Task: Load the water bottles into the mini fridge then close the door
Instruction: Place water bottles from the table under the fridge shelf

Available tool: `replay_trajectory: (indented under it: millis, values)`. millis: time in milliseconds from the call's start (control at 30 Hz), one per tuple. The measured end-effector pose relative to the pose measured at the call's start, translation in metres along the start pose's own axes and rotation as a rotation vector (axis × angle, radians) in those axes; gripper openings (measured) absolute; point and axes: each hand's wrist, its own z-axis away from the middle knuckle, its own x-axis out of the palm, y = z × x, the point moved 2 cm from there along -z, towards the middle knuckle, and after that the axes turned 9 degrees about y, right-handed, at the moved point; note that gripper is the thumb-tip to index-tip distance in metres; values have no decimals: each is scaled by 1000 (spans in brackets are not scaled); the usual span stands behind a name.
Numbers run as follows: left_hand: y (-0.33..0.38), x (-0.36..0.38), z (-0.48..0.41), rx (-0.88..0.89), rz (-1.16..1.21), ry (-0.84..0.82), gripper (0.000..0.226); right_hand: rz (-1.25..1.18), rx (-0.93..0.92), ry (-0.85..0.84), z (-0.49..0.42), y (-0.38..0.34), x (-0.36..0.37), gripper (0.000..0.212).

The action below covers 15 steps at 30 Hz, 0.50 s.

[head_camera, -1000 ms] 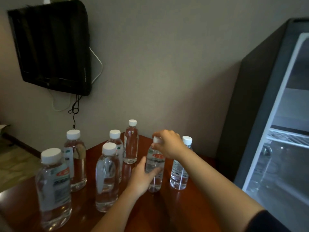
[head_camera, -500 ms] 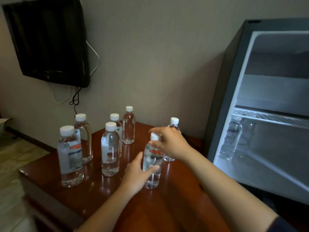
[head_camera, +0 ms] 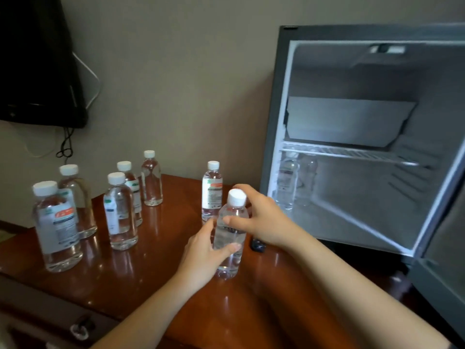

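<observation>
Fingers round a bottle; glossy wooden table, beige wall.

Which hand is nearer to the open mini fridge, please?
Right. The right hand grips the bottle near its neck, on the side facing the mini fridge; the left hand holds its far side.

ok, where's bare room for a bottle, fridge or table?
Fridge floor right of the two stored bottles, below the wire shelf. Table front, between the five-bottle cluster and the held bottle. Crowded: that cluster, and the fridge's back-left corner.
</observation>
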Motion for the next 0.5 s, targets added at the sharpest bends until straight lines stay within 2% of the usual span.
replay_trajectory:
  millis: [233,400,500]
  values:
    - [53,63,-42,130,43,-102,44,-78,159,94,3,46,-69,32]
    - [73,108,-66,102,150,-186,40,17,183,168,-5,68,-104,23]
    - [74,136,-76,58,253,-177,39,108,236,218,-9,86,-113,25]
